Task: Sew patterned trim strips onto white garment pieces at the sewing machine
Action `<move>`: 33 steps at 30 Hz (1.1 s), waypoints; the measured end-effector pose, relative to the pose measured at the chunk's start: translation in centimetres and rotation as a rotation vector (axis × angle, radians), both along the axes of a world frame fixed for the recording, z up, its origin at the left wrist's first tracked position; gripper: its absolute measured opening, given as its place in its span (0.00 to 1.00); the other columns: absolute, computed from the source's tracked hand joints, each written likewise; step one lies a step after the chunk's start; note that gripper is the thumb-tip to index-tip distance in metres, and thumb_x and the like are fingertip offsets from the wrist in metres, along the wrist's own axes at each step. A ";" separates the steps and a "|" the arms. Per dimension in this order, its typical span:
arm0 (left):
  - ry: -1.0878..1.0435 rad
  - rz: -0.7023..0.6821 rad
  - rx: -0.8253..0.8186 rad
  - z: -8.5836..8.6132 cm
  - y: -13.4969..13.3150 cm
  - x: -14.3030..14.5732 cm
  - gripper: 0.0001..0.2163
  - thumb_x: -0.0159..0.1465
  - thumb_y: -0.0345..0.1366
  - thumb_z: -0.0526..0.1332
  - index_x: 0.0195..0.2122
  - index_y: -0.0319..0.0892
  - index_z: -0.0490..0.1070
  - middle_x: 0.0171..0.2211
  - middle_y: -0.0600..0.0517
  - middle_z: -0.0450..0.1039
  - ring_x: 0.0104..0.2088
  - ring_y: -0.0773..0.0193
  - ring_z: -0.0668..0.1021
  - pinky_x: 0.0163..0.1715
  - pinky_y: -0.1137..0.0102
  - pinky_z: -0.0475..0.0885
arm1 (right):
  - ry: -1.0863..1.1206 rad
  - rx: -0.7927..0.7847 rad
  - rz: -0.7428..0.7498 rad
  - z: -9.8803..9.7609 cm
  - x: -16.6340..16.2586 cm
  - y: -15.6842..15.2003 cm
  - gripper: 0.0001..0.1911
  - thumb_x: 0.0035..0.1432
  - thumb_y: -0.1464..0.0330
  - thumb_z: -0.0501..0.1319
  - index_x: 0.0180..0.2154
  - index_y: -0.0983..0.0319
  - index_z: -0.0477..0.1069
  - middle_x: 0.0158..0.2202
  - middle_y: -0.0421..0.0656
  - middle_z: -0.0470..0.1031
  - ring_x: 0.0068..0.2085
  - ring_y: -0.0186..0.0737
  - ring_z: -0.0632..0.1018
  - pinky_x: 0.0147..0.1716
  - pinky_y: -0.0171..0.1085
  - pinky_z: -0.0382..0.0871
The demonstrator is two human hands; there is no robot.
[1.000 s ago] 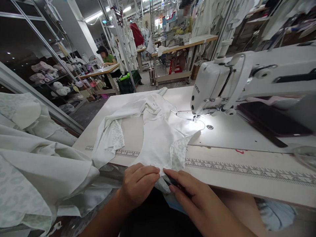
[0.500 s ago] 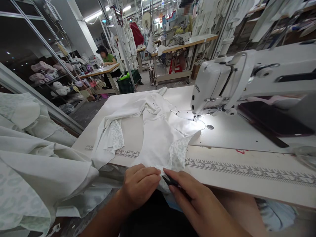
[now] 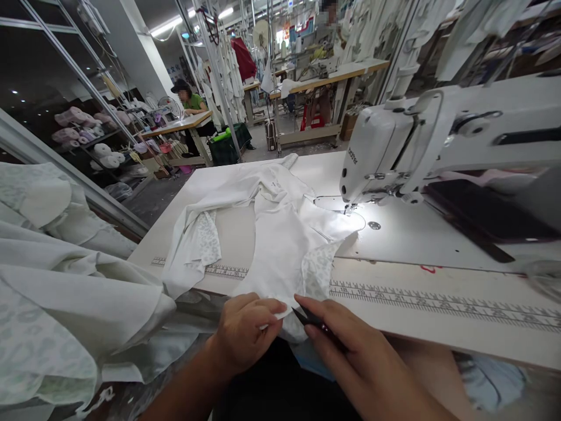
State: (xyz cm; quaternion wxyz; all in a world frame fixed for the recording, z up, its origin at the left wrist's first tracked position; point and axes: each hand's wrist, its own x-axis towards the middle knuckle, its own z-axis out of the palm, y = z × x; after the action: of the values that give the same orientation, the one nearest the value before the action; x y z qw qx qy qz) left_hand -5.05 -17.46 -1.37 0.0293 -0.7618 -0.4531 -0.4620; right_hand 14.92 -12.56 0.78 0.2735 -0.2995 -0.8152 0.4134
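Observation:
A white garment piece (image 3: 280, 245) with pale spotted patches lies spread over the sewing table, and its near edge hangs over the front. My left hand (image 3: 249, 327) pinches that near edge between thumb and fingers. Held in my right hand (image 3: 346, 345) is a pair of dark thread snips (image 3: 313, 321). The pointed blades face left, close beside the pinched fabric and just right of my left fingertips. Part of the snips is hidden by my palm and fingers.
To the right stands a white sewing machine (image 3: 385, 152), its needle area lit. A dark phone (image 3: 486, 210) lies under its arm. A printed ruler (image 3: 394, 298) runs along the table front. More white spotted fabric (image 3: 70, 280) piles up at left. A person (image 3: 193, 105) sits far back.
My left hand has turned slightly, so a folded bit of fabric edge now shows at its fingertips. The snips and my right hand have shifted a little to the right.

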 end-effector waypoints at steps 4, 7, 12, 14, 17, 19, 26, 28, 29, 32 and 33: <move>0.038 0.023 0.023 0.2 -0.1 0.0 0.15 0.56 0.20 0.63 0.35 0.44 0.60 0.34 0.51 0.81 0.24 0.68 0.77 0.24 0.74 0.72 | -0.043 -0.045 -0.008 -0.1 0.1 0.0 0.18 0.67 0.67 0.52 0.57 0.52 0.64 0.45 0.42 0.75 0.46 0.37 0.77 0.46 0.37 0.74; 0.064 0.045 0.025 0.4 -0.1 0.1 0.13 0.57 0.20 0.61 0.32 0.45 0.61 0.34 0.51 0.81 0.23 0.69 0.76 0.23 0.74 0.71 | -0.074 -0.087 0.009 -0.1 0.1 -0.2 0.18 0.66 0.66 0.52 0.56 0.53 0.65 0.45 0.43 0.75 0.46 0.39 0.77 0.46 0.40 0.74; 0.101 0.067 0.025 0.8 -0.2 0.3 0.11 0.58 0.21 0.60 0.29 0.44 0.61 0.33 0.52 0.81 0.21 0.70 0.75 0.21 0.74 0.70 | -0.055 -0.128 0.019 0.1 -0.1 -0.2 0.18 0.66 0.66 0.52 0.55 0.53 0.67 0.45 0.43 0.75 0.46 0.42 0.77 0.46 0.42 0.74; 0.111 0.072 0.020 0.8 -0.1 0.3 0.11 0.58 0.21 0.60 0.28 0.44 0.62 0.32 0.52 0.81 0.21 0.70 0.75 0.22 0.74 0.70 | -0.045 -0.136 0.026 0.1 -0.1 -0.2 0.17 0.66 0.66 0.52 0.54 0.53 0.68 0.45 0.43 0.75 0.46 0.42 0.77 0.46 0.42 0.73; 0.041 0.076 0.018 0.5 0.1 0.2 0.10 0.58 0.22 0.61 0.31 0.44 0.62 0.32 0.52 0.80 0.24 0.69 0.77 0.25 0.75 0.72 | -0.018 -0.184 -0.030 -0.1 -0.1 -0.4 0.16 0.65 0.63 0.54 0.53 0.53 0.67 0.43 0.43 0.75 0.42 0.40 0.77 0.43 0.40 0.73; -0.056 0.125 0.007 0.2 0.3 0.5 0.11 0.57 0.22 0.61 0.34 0.44 0.62 0.30 0.53 0.78 0.28 0.69 0.78 0.27 0.75 0.73 | 0.020 -0.273 -0.132 -0.1 -0.1 -0.5 0.17 0.62 0.60 0.58 0.52 0.54 0.65 0.36 0.40 0.74 0.35 0.38 0.76 0.34 0.37 0.74; -0.204 0.190 -0.118 -0.5 0.3 4.1 0.12 0.58 0.23 0.59 0.41 0.43 0.63 0.34 0.51 0.74 0.29 0.68 0.76 0.28 0.74 0.74 | 0.125 -0.436 -0.141 0.2 -0.1 -0.4 0.17 0.66 0.54 0.50 0.37 0.59 0.68 0.29 0.40 0.72 0.29 0.36 0.74 0.25 0.32 0.69; -0.221 0.111 -0.184 0.1 -0.1 5.0 0.18 0.59 0.23 0.58 0.50 0.41 0.63 0.42 0.45 0.75 0.37 0.63 0.79 0.35 0.71 0.78 | 0.192 -0.428 -0.190 0.1 0.3 -0.2 0.16 0.65 0.54 0.52 0.42 0.58 0.68 0.35 0.43 0.74 0.36 0.39 0.76 0.32 0.34 0.72; -0.237 0.054 -0.242 0.5 -0.4 5.3 0.21 0.60 0.22 0.58 0.54 0.40 0.61 0.47 0.42 0.74 0.43 0.61 0.79 0.40 0.68 0.79 | 0.216 -0.416 -0.204 0.0 0.5 -0.2 0.15 0.64 0.55 0.54 0.43 0.58 0.68 0.37 0.43 0.75 0.39 0.40 0.76 0.35 0.35 0.73; -0.306 -0.154 -0.454 1.8 -1.3 5.6 0.27 0.63 0.21 0.54 0.63 0.39 0.53 0.57 0.38 0.68 0.54 0.55 0.75 0.53 0.62 0.75 | 0.238 -0.405 -0.208 0.0 1.0 -0.1 0.15 0.60 0.56 0.60 0.44 0.58 0.67 0.38 0.42 0.74 0.38 0.39 0.76 0.37 0.36 0.73; -0.332 -0.209 -0.512 2.1 -1.5 5.5 0.27 0.64 0.21 0.52 0.65 0.39 0.51 0.59 0.38 0.66 0.57 0.54 0.72 0.56 0.61 0.73 | 0.226 -0.403 -0.215 0.0 1.2 0.0 0.14 0.60 0.57 0.60 0.44 0.58 0.67 0.37 0.42 0.73 0.36 0.38 0.75 0.35 0.35 0.73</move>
State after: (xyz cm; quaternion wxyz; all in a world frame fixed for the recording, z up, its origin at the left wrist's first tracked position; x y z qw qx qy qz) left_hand 0.49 -18.96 0.75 -0.2851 -0.7012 -0.4725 -0.4514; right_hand 16.07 -12.60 0.77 0.3401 -0.3846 -0.6440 0.5672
